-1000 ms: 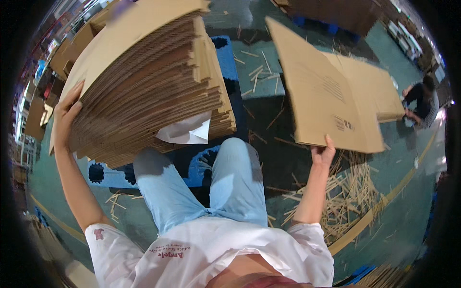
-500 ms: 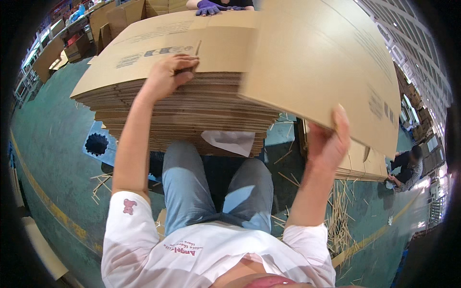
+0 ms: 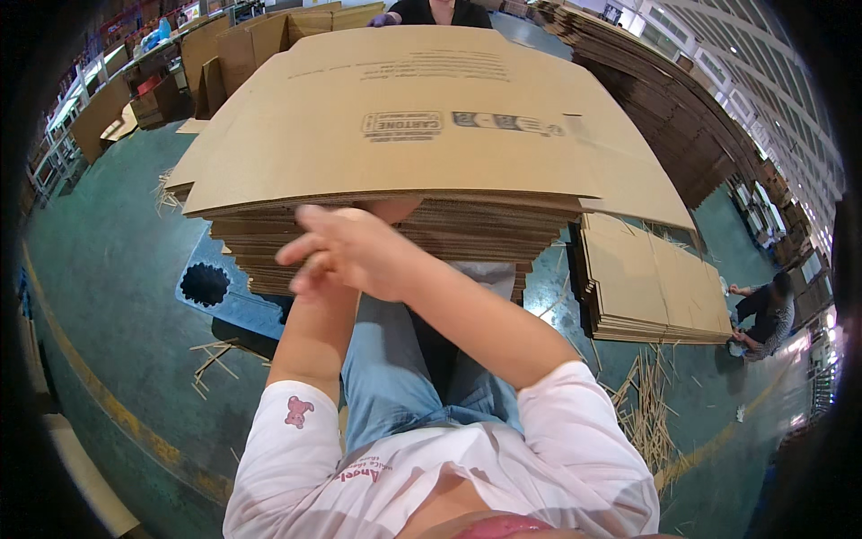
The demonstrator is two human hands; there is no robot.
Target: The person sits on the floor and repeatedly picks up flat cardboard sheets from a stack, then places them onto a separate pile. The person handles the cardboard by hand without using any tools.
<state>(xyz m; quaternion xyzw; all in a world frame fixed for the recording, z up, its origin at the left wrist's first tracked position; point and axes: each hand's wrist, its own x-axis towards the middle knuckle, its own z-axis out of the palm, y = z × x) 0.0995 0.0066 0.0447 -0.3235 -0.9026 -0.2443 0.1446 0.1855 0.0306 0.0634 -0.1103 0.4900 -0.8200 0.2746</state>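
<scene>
A printed flat cardboard sheet [image 3: 305, 144] lies on top of a tall stack of cardboard sheets [image 3: 503, 229] in front of me. My arms are crossed, with the right forearm over the left. My right hand [image 3: 346, 251] is just in front of the stack's near edge, fingers spread and pointing left, holding nothing. Behind it, only a bit of my left hand [image 3: 395, 209] shows, at the front edge just under the upper sheet. Its fingers are hidden, so its grip cannot be seen.
A blue plastic pallet [image 3: 229, 292] is under the stack. Lower flat cartons [image 3: 651, 287] lie at right, beside a crouching person [image 3: 768, 314]. Thin wooden sticks [image 3: 642, 409] litter the floor. Across the stack stands a person with a purple glove [image 3: 384, 19]. More cardboard [image 3: 664, 108] is piled far right.
The sheet that my right hand held up at the right now appears to lie on the stack. That hand has let go and crossed left over my left arm.
</scene>
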